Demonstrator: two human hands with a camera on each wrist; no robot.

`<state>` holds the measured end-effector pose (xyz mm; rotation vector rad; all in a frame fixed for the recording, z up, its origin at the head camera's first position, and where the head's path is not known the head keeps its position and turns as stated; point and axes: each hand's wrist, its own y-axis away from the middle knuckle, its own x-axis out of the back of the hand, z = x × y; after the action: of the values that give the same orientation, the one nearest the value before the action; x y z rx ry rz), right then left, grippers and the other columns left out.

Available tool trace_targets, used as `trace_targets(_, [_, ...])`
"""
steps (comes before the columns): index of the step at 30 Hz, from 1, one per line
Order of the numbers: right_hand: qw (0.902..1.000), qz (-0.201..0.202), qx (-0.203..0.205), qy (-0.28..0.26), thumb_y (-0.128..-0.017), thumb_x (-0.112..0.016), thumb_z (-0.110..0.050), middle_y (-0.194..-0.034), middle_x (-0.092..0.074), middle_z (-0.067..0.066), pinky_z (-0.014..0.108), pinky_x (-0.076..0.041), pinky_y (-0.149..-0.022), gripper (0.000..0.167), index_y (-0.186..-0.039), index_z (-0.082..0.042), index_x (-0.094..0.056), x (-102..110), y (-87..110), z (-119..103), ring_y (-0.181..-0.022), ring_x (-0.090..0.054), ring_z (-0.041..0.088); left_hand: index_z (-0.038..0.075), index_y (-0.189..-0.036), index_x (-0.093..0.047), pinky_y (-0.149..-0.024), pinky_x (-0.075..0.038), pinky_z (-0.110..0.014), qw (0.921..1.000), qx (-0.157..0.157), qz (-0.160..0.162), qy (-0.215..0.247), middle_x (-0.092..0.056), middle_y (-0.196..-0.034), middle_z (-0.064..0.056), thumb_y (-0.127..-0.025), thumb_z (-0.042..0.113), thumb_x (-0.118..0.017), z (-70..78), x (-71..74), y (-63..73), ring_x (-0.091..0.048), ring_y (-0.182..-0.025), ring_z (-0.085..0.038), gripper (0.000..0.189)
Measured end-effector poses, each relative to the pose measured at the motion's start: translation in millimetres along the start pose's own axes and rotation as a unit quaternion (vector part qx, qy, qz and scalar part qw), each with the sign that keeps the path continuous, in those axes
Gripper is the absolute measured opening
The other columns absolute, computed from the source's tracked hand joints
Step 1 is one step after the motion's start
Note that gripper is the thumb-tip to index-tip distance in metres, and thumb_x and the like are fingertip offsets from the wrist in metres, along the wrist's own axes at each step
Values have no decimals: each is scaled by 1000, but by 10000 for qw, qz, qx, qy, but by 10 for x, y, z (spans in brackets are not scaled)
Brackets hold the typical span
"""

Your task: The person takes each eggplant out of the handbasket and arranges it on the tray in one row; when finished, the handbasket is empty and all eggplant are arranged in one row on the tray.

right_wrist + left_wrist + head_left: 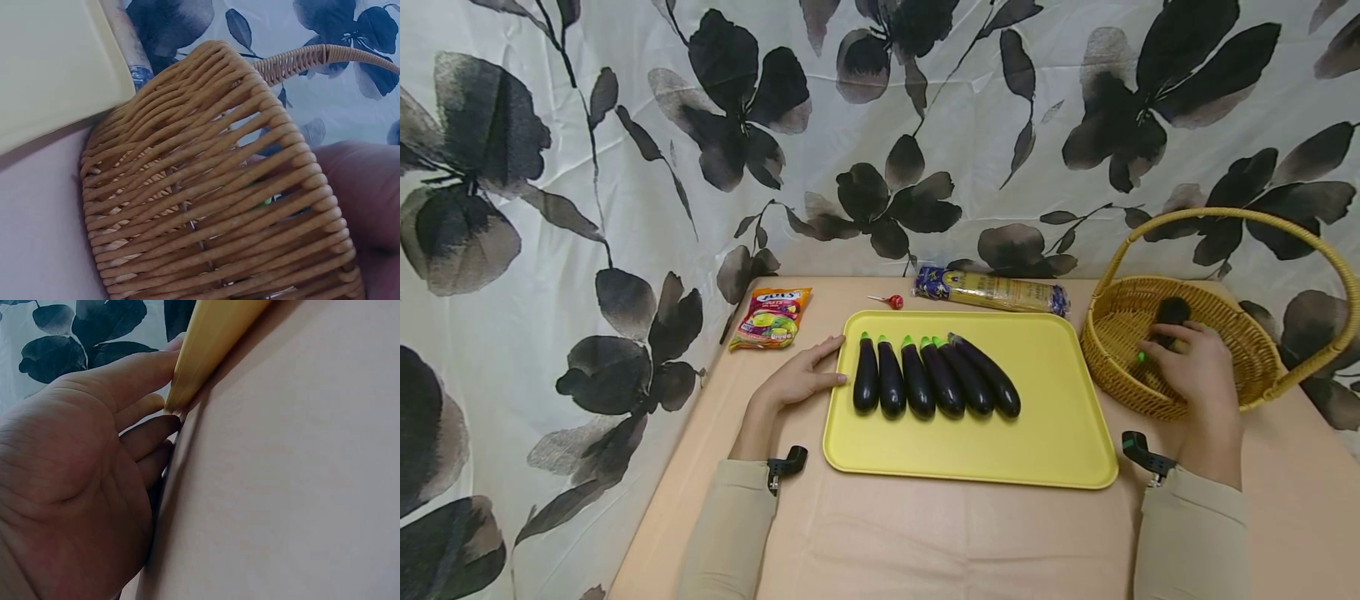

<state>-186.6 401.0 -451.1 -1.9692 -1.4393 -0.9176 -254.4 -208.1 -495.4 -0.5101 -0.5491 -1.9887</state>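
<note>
From the head camera I see my right hand point(1187, 367) inside the wicker basket point(1247, 333), fingers curled round a dark eggplant point(1168, 315). Left of that hand lies the yellow tray point(1060, 417) with six eggplants point(936, 383) in a row, and bare tray beside them. My left hand point(797, 379) lies flat and loose, touching the tray's left edge.

In the left wrist camera my relaxed fingers point(134, 375) meet the tray's edge point(206, 344).

In the right wrist camera the basket wall point(212, 187) hides my grip.
</note>
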Motion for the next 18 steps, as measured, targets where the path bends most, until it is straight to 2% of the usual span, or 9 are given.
trace_targets(4, [9999,72,2,-123,-104,-62,-38,-161,-30,39,77,-28,-113,55,-142,1,-61,13,2,-3,-147,-28,62,23,-163,-37,-132,-9,-55,10000,-4,-2,70,-23,-174,-9,-94,36,-77,0,-8,-2,-14,-163,-30,81])
trace_targets(6, [9997,89,-60,-200,-104,-63,-38,-159,-35,37,72,-40,-107,54,-143,-2,-61,25,6,-12,-143,-37,59,22,-163,-37,-132,-9,-56,10000,-5,-4,87,-23,-174,-10,-94,35,-77,4,-10,-2,-13,-163,-31,81])
trace_targets(7, [9996,136,-115,-230,-103,-63,-38,-158,-40,35,64,-49,-101,53,-143,-3,-62,34,7,-20,-139,-44,55,22,-164,-37,-132,-9,-56,10000,-2,-5,82,-23,-174,-10,-94,35,-77,4,-10,-2,-13,-163,-32,81])
trace_targets(9, [9990,244,-257,-289,-104,-61,-36,-147,-53,30,46,-56,-81,49,-144,-7,-63,58,11,-43,-117,-58,44,22,-163,-37,-132,-9,-56,10000,5,-4,38,-23,-173,-10,-94,36,-77,5,-8,-1,-14,-162,-31,81])
trace_targets(11, [9977,430,-397,-343,-105,-58,-34,-124,-65,23,33,-49,-60,45,-142,-10,-65,89,17,-72,-89,-63,31,24,-163,-37,-132,-10,-56,10000,8,0,-8,-23,-173,-9,-94,38,-77,4,-3,0,-14,-162,-30,81])
trace_targets(13, [9958,685,-492,-367,-106,-57,-34,-96,-68,-1,28,-40,-48,42,-140,-12,-68,124,26,-103,-64,-53,21,25,-163,-38,-132,-11,-55,10000,14,2,-47,-24,-173,-7,-94,40,-77,7,-1,1,-15,-162,-29,81])
trace_targets(15, [9938,905,-486,-415,-106,-56,-34,-74,-58,-25,28,-37,-42,40,-138,-13,-70,155,40,-132,-47,-44,16,26,-163,-38,-132,-11,-54,10000,23,-3,-67,-24,-173,-7,-94,41,-77,15,2,2,-15,-163,-28,81])
trace_targets(17, [9921,1093,-434,-442,-107,-56,-34,-64,-47,-41,28,-36,-40,39,-137,-14,-71,181,57,-159,-42,-42,14,26,-163,-37,-132,-11,-54,10000,28,-14,-77,-24,-174,-6,-94,42,-77,20,2,2,-15,-163,-28,81])
trace_targets(18, [9912,1151,-434,-494,-107,-56,-36,-66,-43,-47,27,-36,-41,40,-137,-14,-70,192,67,-171,-44,-43,12,26,-163,-37,-132,-11,-53,10000,38,-17,-77,-23,-174,-6,-94,42,-77,20,3,2,-15,-163,-27,82])
